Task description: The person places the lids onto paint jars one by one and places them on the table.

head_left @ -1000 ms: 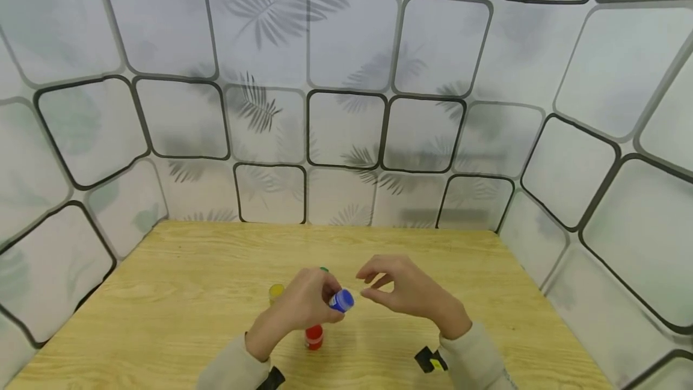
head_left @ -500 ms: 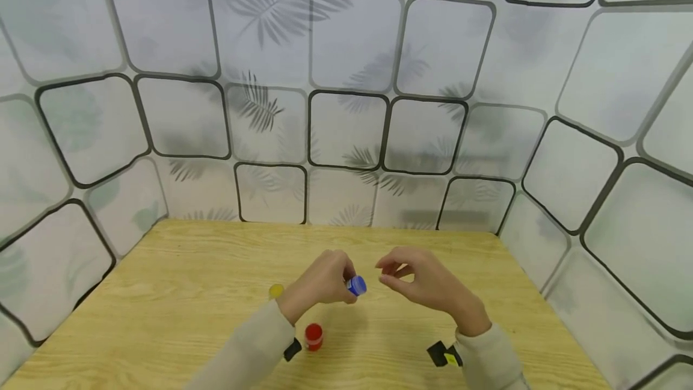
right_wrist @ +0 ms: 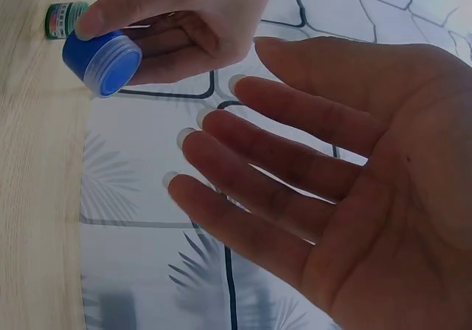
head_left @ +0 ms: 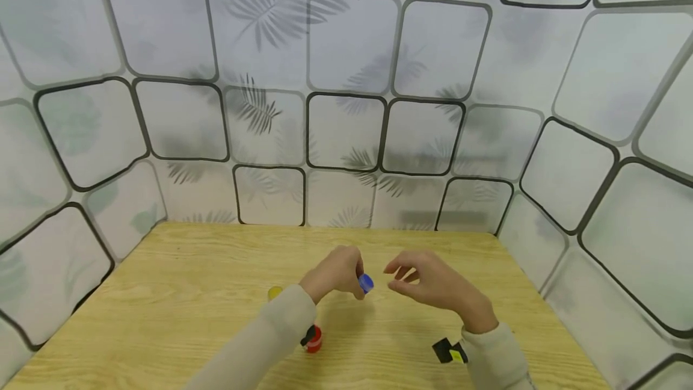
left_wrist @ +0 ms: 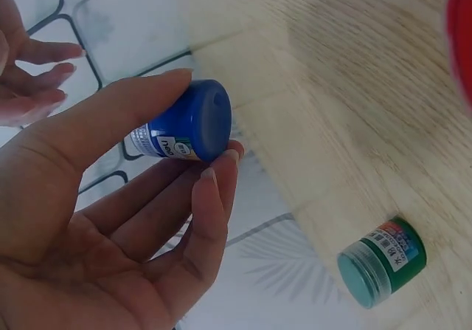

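My left hand [head_left: 338,269] pinches a small blue paint jar [left_wrist: 184,123] between thumb and fingers, above the table. The jar is tilted on its side, and its translucent lid [right_wrist: 114,66] faces my right hand [head_left: 433,284]. That hand hovers a short gap away with relaxed fingers, holding nothing. A green paint jar [left_wrist: 383,262] stands on the table beyond the left hand, which hides it in the head view. Nearer, a red jar [head_left: 314,342] is partly covered by the left wrist strap. The yellow jar [head_left: 275,292] stands left of the left forearm.
The wooden table [head_left: 189,281] meets patterned cloth walls [head_left: 346,131] at its back and sides. A dark strap piece with a yellow mark [head_left: 450,351] sits at the right wrist.
The left hand has moved to the right with the blue jar. My right hand has also shifted right. The green jar's top, visible earlier behind the left hand, is now hidden in the head view.
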A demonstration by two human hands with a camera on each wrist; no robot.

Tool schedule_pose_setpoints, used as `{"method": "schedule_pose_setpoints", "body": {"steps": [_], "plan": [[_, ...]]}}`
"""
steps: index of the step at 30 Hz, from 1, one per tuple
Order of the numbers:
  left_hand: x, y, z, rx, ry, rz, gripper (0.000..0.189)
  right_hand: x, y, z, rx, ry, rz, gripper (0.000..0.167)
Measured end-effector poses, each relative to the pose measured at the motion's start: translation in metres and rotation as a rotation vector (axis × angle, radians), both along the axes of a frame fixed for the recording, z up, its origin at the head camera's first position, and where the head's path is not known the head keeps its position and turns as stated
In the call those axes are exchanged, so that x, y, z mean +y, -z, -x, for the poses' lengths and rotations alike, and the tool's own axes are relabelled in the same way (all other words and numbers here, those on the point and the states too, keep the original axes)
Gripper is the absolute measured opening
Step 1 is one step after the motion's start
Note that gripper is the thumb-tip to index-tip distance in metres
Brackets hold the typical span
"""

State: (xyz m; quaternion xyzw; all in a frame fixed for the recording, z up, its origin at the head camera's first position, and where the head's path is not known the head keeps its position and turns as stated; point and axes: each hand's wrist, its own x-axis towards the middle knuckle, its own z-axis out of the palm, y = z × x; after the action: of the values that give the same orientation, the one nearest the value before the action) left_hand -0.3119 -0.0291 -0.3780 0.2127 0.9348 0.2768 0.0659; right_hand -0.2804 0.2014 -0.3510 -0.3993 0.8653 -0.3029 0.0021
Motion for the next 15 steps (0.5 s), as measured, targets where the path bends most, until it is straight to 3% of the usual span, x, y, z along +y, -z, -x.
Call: {"method": "schedule_pose_setpoints", "body": {"steps": [15], "plan": [[0.011,0.014,0.021,-0.125,-0.078,0.115,0.032,0.000,0.001,0.002,-0.047,0.009,-0.036,0.020]]}}
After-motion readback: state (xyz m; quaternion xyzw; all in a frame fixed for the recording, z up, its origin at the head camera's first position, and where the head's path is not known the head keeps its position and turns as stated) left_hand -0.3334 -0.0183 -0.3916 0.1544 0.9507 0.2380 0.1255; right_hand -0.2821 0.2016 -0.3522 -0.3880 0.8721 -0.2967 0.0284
